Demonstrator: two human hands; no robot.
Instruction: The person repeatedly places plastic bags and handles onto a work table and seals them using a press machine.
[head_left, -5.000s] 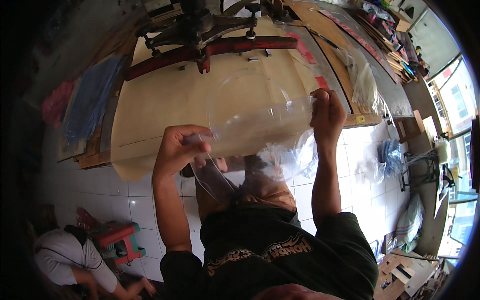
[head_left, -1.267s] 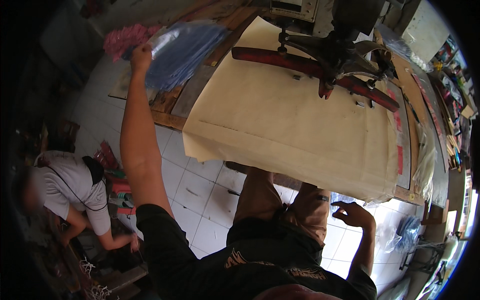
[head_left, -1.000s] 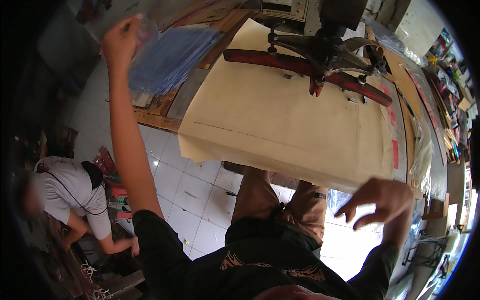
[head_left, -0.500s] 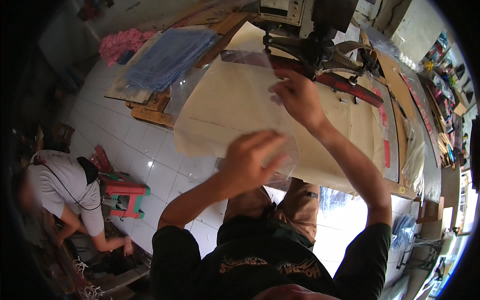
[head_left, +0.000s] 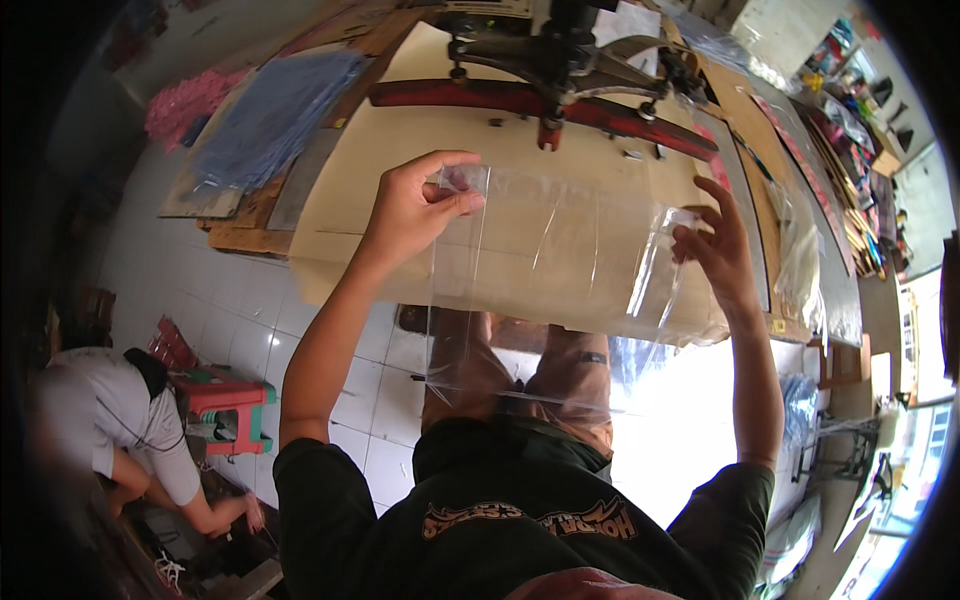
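A clear plastic sheet (head_left: 550, 270) is stretched between my two hands, its lower part hanging past the table's front edge over my legs. My left hand (head_left: 415, 200) pinches its upper left corner between thumb and fingers. At the upper right corner, my right hand (head_left: 715, 245) grips it with thumb and bent fingers. Behind the sheet lies a cream-coloured covering (head_left: 370, 220) on the work table. Above this hangs a machine's long dark red bar (head_left: 620, 118), beyond my hands and not touching them.
A stack of bluish plastic sheets (head_left: 280, 115) lies on the table's left side, with a pink heap (head_left: 190, 105) beyond. Black metal machine arms (head_left: 600, 75) hold the bar. A co-worker (head_left: 140, 420) bends at lower left beside a red and green stool (head_left: 225, 400).
Both hands have moved apart, left hand up and leftward, right hand down and rightward. The clear sheet is now spread between them. My view has shifted a little to the right.
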